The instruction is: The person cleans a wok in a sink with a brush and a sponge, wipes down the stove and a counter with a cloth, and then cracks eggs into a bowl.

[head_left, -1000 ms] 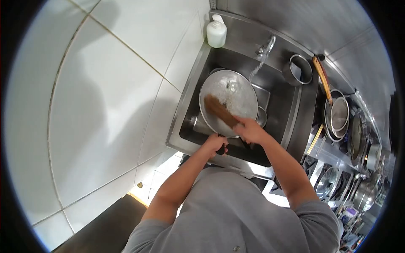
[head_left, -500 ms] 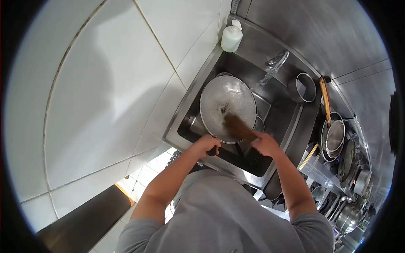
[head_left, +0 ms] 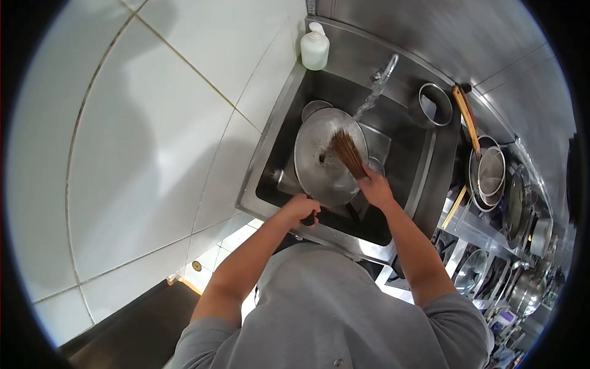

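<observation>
My right hand (head_left: 376,186) grips the base of a bristle brush (head_left: 349,152); my left hand (head_left: 301,209) is clenched on the black handle (head_left: 310,219) of a round pan (head_left: 312,181), positioned over the sink (head_left: 248,194) directly ahead of both hands. Compared with half a second ago, the bristles sit farther from my body, so brushing now addresses the pan's farther area. Dark residue (head_left: 322,158) remains left of the bristles. Beyond, water (head_left: 372,99) runs from the faucet (head_left: 388,66).
</observation>
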Tool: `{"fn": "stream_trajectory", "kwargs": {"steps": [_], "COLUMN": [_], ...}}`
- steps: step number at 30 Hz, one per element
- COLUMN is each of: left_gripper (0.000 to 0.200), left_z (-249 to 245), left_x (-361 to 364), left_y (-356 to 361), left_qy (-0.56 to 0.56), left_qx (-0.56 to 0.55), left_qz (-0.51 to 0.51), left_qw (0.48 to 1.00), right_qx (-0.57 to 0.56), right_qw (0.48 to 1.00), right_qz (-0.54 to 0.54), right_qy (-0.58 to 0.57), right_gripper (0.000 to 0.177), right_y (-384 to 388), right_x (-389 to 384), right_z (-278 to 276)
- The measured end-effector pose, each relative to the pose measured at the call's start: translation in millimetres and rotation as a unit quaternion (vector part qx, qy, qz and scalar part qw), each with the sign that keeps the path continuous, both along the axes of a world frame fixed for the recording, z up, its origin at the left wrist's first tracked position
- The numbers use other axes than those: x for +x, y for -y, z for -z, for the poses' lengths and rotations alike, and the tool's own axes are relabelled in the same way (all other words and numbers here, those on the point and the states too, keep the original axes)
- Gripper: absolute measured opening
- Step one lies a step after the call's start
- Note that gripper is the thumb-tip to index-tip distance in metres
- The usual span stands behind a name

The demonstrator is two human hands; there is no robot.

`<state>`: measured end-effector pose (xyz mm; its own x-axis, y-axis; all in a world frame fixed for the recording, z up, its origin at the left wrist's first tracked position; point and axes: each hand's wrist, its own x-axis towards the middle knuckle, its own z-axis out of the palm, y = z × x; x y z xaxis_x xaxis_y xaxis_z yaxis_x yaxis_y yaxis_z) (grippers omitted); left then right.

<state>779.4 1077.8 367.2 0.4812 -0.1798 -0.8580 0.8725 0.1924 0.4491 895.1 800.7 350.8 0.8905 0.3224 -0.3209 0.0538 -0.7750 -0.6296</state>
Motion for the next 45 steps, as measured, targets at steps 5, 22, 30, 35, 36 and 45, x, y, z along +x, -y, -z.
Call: {"fn": "stream_trajectory", "kwargs": {"steps": [5, 22, 30, 35, 36, 45], "left_gripper": [0.014, 0.021, 0.022, 0.019, 0.019, 0.027], "left_z": [-0.6, -3.7, -13.1, -32.7, -37.6, -62.3], "left_x": [9.2, 4.0, -18.0, -30.0, -27.9, -39.2], "left_y": [19.5, -24.7, -19.1, 0.9, 1.3, 7.4], "left_qy": [0.031, 0.074, 0.067, 0.084, 0.091, 0.177], "left_qx": [0.053, 0.160, 0.050, 0.017, 0.031, 0.105], "left_qz": [0.029, -0.069, -0.179, -0.222, -0.224, -0.249], "left_qw": [0.998, 0.982, 0.980, 0.971, 0.970, 0.946], "right_qx": [0.078, -0.169, -0.410, -0.404, -0.390, -0.281], "right_qw": [0.970, 0.964, 0.874, 0.863, 0.894, 0.927], "right_qz": [-0.043, -0.171, -0.115, -0.230, -0.152, 0.217], "right_qy": [-0.227, -0.113, -0.233, -0.197, -0.159, 0.125], "right_gripper": [0.070, 0.063, 0.036, 0.032, 0.032, 0.041], "right_y": [-49.0, 15.4, 39.7, 34.2, 39.2, 100.2], "right_x": [-19.0, -47.2, -70.7, -23.2, 4.7, 281.2], "right_z": [-78.4, -113.9, -2.7, -24.8, -36.2, -94.3]}}
